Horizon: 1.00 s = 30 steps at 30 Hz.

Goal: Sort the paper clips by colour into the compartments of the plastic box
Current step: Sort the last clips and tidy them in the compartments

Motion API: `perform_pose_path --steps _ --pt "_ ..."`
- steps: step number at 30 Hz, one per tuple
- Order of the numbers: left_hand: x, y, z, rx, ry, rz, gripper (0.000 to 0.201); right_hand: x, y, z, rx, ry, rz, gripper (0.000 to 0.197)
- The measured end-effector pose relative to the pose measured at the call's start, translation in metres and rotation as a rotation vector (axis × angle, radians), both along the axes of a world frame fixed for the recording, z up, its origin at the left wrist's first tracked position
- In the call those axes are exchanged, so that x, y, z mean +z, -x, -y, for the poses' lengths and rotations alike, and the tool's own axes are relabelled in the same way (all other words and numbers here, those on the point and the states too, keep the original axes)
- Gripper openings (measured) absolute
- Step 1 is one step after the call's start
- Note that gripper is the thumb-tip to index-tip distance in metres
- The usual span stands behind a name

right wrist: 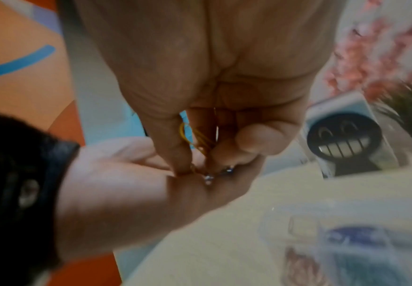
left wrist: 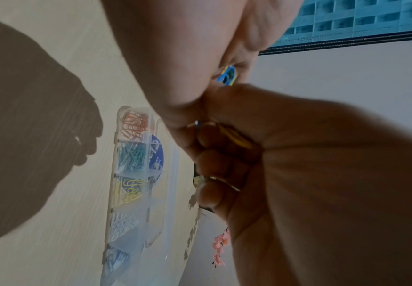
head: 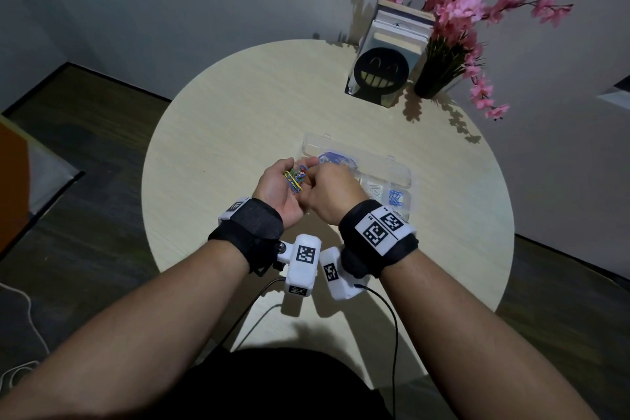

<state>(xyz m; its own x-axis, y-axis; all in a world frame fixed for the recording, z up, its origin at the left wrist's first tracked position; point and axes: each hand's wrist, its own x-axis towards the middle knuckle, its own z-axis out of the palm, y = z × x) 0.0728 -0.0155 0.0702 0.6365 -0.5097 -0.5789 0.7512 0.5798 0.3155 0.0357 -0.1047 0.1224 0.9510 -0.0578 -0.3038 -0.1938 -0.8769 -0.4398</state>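
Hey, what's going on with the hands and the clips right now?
Left hand cupped, holding mixed clips. Right hand pinching yellow clips from that pile. Box open on the table, colours partly sorted. Nothing in the way.

The clear plastic compartment box point(head: 392, 174) lies on the round pale wooden table point(head: 221, 119), just beyond the right hand point(head: 332, 194). Left of it, the left hand point(head: 278, 186) cups mixed-colour paper clips point(head: 296, 177). Behind the box, the black smiley-face bookend point(head: 380, 73) stands before upright books point(head: 399, 30), left of the dark vase of pink flowers point(head: 433, 78).
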Motion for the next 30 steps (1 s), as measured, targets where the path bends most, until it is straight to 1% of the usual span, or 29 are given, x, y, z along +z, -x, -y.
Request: perform_pose_path --steps 2,3,4,6,7,11,14,17,23,24,27,29,30 --pt "0.0 0.0 0.0 0.015 0.05 -0.01 0.044 0.001 0.0 0.002 -0.027 -0.056 0.031 0.013" --pt "0.0 -0.001 -0.001 0.028 0.069 -0.022 0.047 0.001 0.0 0.003 -0.047 -0.084 0.059 0.014" --pt "0.001 -0.001 -0.001 0.041 0.083 -0.031 0.048 0.003 0.0 0.006 -0.064 -0.102 0.09 0.018" --pt "0.001 -0.002 -0.002 0.058 0.103 -0.048 0.042 0.006 0.001 0.01 -0.09 -0.079 0.142 0.034" --pt "0.002 -0.002 -0.002 0.064 0.113 -0.052 0.04 0.006 0.0 0.012 -0.101 -0.077 0.16 0.036" --pt "0.004 -0.001 -0.001 0.091 0.181 -0.084 0.041 0.007 -0.002 0.022 -0.158 -0.123 0.219 0.013" --pt "-0.004 -0.003 -0.002 0.057 0.105 -0.062 0.04 0.007 -0.007 0.039 -0.241 -0.12 0.236 0.01" --pt "-0.011 -0.006 -0.006 0.046 0.061 -0.061 0.041 0.005 -0.016 0.061 -0.323 -0.073 0.186 0.011" --pt "-0.012 -0.01 -0.004 0.055 0.052 -0.059 0.04 -0.021 -0.031 0.093 -0.383 0.064 -0.029 0.014" --pt "-0.013 -0.01 -0.004 0.055 0.051 -0.056 0.04 -0.026 -0.033 0.095 -0.37 0.096 -0.059 0.012" --pt "-0.014 -0.01 -0.002 0.048 0.054 -0.059 0.04 -0.039 -0.038 0.093 -0.291 0.171 -0.144 0.023" --pt "-0.015 -0.009 -0.001 0.045 0.051 -0.062 0.04 -0.047 -0.041 0.093 -0.252 0.163 -0.155 0.025" --pt "-0.015 -0.009 0.0 0.048 0.048 -0.062 0.04 -0.05 -0.043 0.094 -0.264 0.134 -0.157 0.027"
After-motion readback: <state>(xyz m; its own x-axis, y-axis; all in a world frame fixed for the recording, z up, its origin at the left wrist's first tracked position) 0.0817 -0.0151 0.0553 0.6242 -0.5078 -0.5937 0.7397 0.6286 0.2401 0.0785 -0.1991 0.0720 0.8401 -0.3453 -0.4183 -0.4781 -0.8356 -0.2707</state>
